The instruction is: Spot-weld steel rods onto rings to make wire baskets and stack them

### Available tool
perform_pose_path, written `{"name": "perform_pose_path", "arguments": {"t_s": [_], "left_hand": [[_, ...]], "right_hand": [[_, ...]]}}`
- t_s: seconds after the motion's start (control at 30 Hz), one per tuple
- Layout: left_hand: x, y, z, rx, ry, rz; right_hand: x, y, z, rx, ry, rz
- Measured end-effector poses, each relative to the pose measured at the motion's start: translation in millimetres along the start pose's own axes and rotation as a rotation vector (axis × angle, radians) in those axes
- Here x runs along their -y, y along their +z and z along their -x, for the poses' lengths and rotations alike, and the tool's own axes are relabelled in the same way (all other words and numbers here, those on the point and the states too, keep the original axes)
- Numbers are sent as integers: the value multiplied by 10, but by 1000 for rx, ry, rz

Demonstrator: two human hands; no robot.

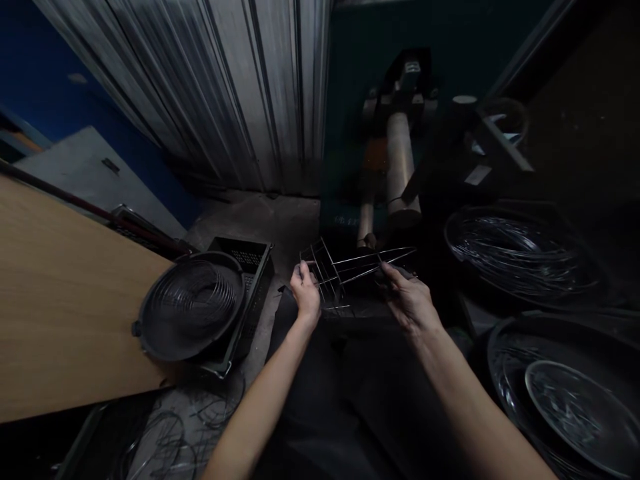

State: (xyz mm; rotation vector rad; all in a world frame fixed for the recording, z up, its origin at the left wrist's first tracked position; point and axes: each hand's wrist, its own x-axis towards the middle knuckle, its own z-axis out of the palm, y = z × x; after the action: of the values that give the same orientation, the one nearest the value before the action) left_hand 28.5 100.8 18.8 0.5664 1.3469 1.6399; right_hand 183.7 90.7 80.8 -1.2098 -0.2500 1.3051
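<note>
Between my hands is a thin metal wire frame (327, 272), with a small grid-like basket part on the left and a long, narrow loop reaching right. My left hand (305, 291) is closed on the left edge of the grid part. My right hand (407, 293) pinches the loop near its right end, thumb on top. Just beyond the wire frame stands a dark green machine (350, 153) with a thick metal cylinder (401, 160) and a thinner rod pointing down toward the frame. The fingertips under the wire are partly hidden.
At left, a round black pan (175, 333) of wire rings (200, 293) sits on a dark plastic crate (257, 257). Loose wires (170, 433) lie on the floor. On the right are a basin of wire pieces (520, 257) and a large tub (500, 340) holding a smaller bowl (565, 407).
</note>
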Motion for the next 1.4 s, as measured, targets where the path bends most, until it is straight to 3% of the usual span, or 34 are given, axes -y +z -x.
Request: {"name": "perform_pose_path", "arguments": {"t_s": [0.3, 0.63, 0.87, 1.0, 1.17, 1.4], "left_hand": [[-55, 54, -45, 19, -18, -9], [-140, 108, -77, -13, -92, -2], [-217, 81, -76, 65, -83, 51], [-198, 92, -81, 72, -72, 84], [-203, 147, -135, 41, -95, 105], [-221, 161, -215, 30, -52, 104]], "right_hand": [[33, 58, -10, -70, 33, -40], [4, 87, -97, -42, -29, 34], [60, 169, -32, -81, 61, -63], [74, 81, 12, -58, 92, -75], [72, -95, 51, -122, 83, -69], [126, -29, 110, -138, 89, -42]]}}
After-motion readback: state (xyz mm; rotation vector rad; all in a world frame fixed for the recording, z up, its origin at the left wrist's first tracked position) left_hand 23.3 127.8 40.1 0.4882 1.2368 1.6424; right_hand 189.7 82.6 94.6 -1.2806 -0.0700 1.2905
